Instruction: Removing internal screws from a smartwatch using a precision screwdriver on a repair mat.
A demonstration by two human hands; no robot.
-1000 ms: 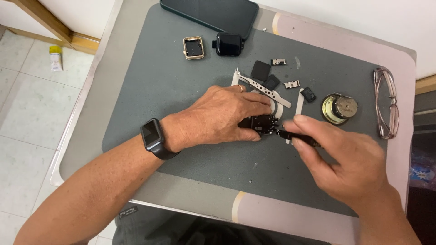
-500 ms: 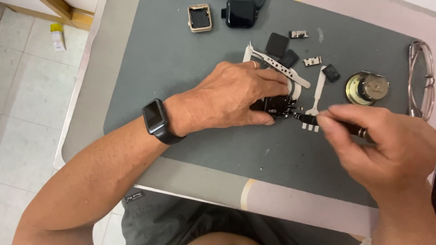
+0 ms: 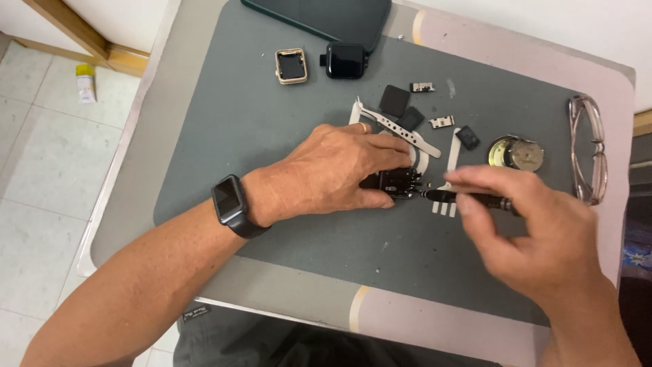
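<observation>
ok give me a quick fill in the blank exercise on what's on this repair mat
1. The left hand pins a small black electronic part onto the grey ____.
2. The right hand holds a thin black screwdriver with its tip at the ____ part.
3. A black smartwatch sits on the ____ wrist.
4. The clear-framed pair of glasses lies at the mat's ____ edge.

Missing words: mat; black; left; right
</observation>
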